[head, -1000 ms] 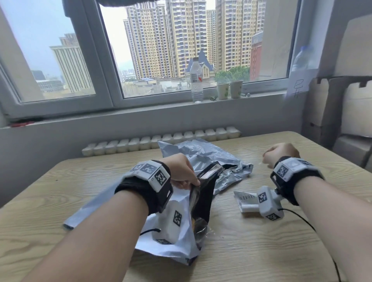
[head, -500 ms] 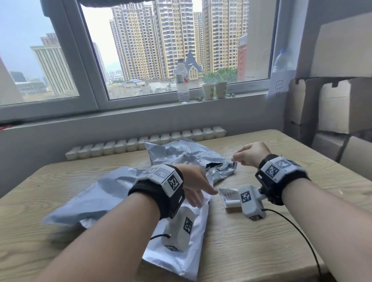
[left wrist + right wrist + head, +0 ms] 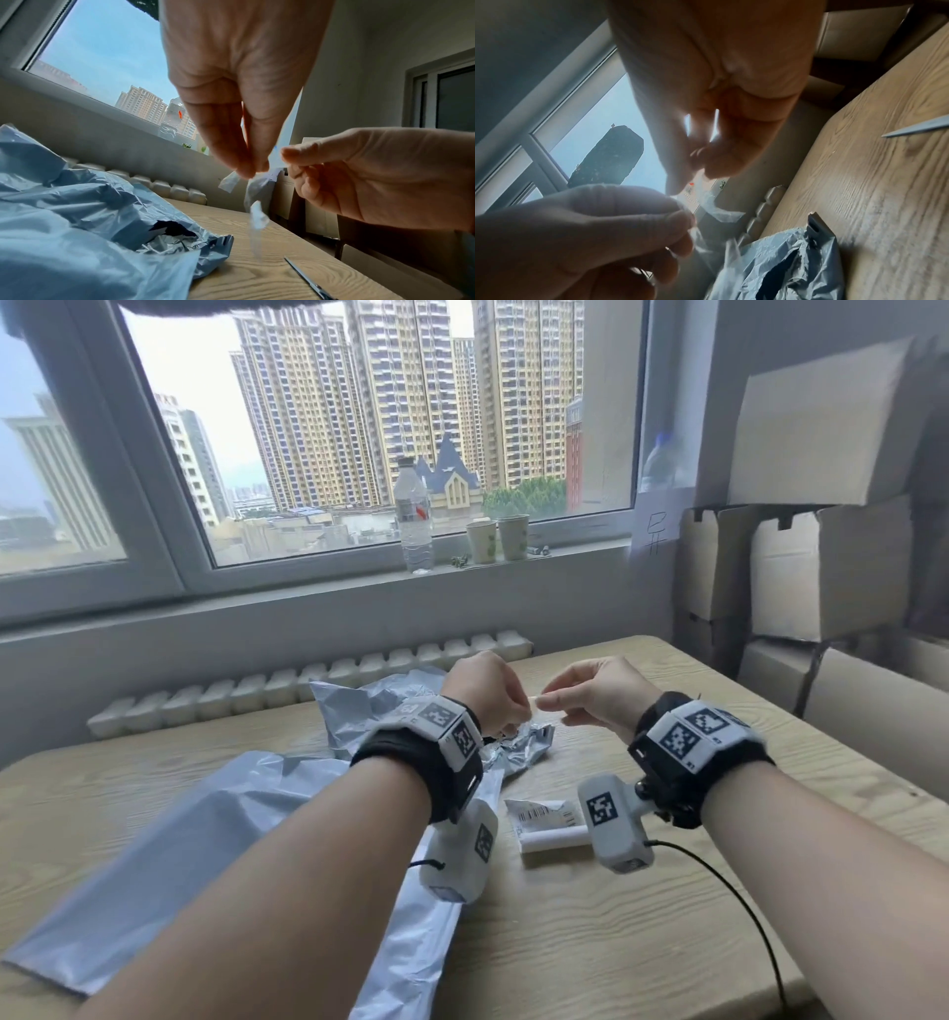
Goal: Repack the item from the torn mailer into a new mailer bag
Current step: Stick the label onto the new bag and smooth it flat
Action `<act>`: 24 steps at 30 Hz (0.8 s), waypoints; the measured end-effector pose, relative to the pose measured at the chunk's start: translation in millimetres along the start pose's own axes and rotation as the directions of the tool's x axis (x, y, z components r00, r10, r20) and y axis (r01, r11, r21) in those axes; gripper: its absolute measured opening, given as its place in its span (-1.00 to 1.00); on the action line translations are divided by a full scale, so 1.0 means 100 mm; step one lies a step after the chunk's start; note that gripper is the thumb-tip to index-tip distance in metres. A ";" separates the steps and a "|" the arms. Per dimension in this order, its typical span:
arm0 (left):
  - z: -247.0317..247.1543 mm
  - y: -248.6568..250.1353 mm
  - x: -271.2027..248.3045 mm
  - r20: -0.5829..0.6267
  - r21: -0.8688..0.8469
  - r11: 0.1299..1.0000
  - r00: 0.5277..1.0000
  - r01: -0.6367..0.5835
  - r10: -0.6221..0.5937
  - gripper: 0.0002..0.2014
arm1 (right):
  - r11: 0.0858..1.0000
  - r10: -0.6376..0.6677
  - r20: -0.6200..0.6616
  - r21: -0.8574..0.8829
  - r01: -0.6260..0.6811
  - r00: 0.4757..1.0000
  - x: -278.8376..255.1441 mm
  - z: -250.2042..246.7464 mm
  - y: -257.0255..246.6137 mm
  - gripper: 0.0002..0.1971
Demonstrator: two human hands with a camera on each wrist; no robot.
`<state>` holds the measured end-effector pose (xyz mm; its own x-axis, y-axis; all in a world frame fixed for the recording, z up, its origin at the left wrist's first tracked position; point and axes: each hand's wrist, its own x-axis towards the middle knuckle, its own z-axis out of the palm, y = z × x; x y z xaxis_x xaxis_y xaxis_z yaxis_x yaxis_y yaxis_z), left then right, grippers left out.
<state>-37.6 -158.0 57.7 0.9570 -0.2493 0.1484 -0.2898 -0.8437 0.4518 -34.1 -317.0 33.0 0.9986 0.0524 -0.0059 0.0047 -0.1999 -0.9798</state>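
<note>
At frame centre, above the table: both hands are raised close together, sharing one thin clear strip.
Left hand [image 3: 485, 690]: fingers [image 3: 231, 154] pinch the clear plastic strip [image 3: 253, 205], which hangs down crumpled from the fingertips in the left wrist view.
Right hand [image 3: 598, 695]: thumb and forefinger nip the same strip's other end; the remaining fingers are curled.
Torn mailer [image 3: 390, 698]: crumpled grey, at centre behind the left wrist, its ripped opening showing a dark inside [image 3: 172, 228].
New mailer bag [image 3: 169, 845]: smooth grey, flat at lower left, under the left forearm.
Item: cannot tell where it is.
Label roll [image 3: 552, 827]: white, barcoded, at centre by the right wrist.
Scissors [image 3: 304, 279]: on the table [image 3: 616, 942], lower right of the left wrist view.
</note>
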 end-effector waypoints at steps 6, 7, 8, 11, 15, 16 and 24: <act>-0.02 -0.12 0.24 -0.093 0.120 0.991 0.994 0.066 -0.055 -0.83 | 0.982 0.073 0.127 0.163 -0.093 0.989 0.06 -0.12 0.10 -0.90; -0.02 -0.16 0.29 -0.104 0.100 0.991 0.991 0.089 -0.079 -0.84 | 0.985 0.074 0.080 0.150 -0.086 0.994 0.10 -0.15 0.12 -0.92; -0.01 -0.21 0.34 -0.100 0.058 0.992 0.989 0.115 -0.109 -0.85 | 0.993 0.068 0.021 0.091 -0.070 0.997 0.13 -0.17 0.14 -0.94; 0.06 -0.31 0.43 -0.084 -0.050 0.980 0.977 0.194 -0.197 -0.64 | 0.973 0.037 -0.062 -0.225 -0.050 0.997 0.18 -0.18 0.19 -0.89; 0.08 -0.32 0.50 -0.067 -0.103 0.973 0.974 0.208 -0.215 -0.52 | 0.935 0.013 -0.104 -0.352 -0.049 0.995 0.20 -0.07 0.20 -0.92; 0.07 -0.31 0.50 -0.074 -0.088 0.974 0.974 0.208 -0.215 -0.58 | 0.933 -0.008 -0.124 -0.358 -0.038 0.992 0.20 -0.03 0.19 -0.92; 0.11 -0.30 0.45 -0.037 -0.285 0.944 0.982 0.166 -0.183 -0.88 | 0.956 -0.131 -0.004 -0.266 0.126 0.991 0.25 0.20 0.08 -0.85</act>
<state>13.9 -149.5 40.8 0.9928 -0.0726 0.0952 -0.1187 -0.7024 0.7019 -9.9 -298.1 20.7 0.9895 0.0744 0.1236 0.1438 -0.4443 -0.8843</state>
